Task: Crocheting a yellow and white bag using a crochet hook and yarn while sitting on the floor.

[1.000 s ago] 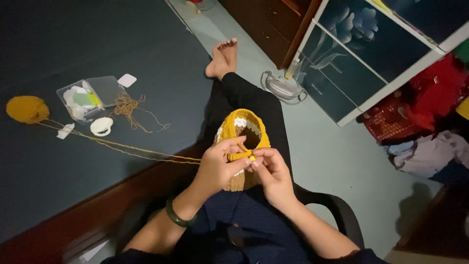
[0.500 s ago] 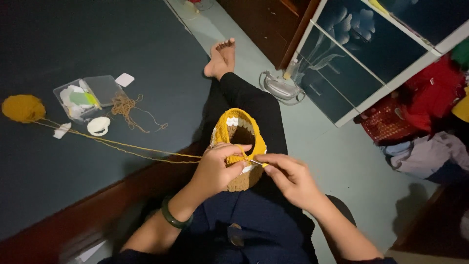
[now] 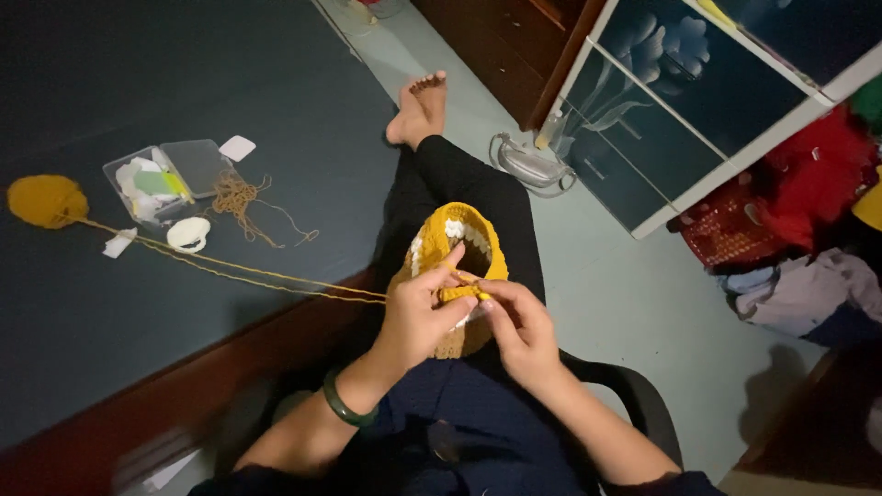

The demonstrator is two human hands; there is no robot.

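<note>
The dark blue-grey bed surface (image 3: 138, 55) fills the left of my view, edged nearest me by a reddish wooden rail (image 3: 184, 386). To my right stands a cabinet with white-framed glass doors (image 3: 698, 101) bearing a pale flower pattern, and past it lies a heap of red and grey cloth (image 3: 808, 230) on the floor.

Near the bed's left edge sits a ball of mustard yarn (image 3: 46, 200). Just right of it is a clear rectangular plastic box (image 3: 156, 182), lid open, with white and green scraps inside. A small white square tag (image 3: 238, 148) lies at the box's upper right corner, a round white spool (image 3: 188, 234) just below it, and a loose tangle of tan thread (image 3: 241, 197) beside the lid. I cannot make out any label on these.

On my lap, over my dark trousers, rests the crocheted piece (image 3: 464, 248): a mustard-yellow pouch shape with a white patch near its rim and a tan base. A yellow strand (image 3: 239, 271) runs from the ball across the bed to it.

My left hand (image 3: 418, 317) is pinched on the piece's near rim. My right hand (image 3: 519, 326) sits close against it, fingers closed on a thin hook (image 3: 470, 287) at the same rim.
</note>
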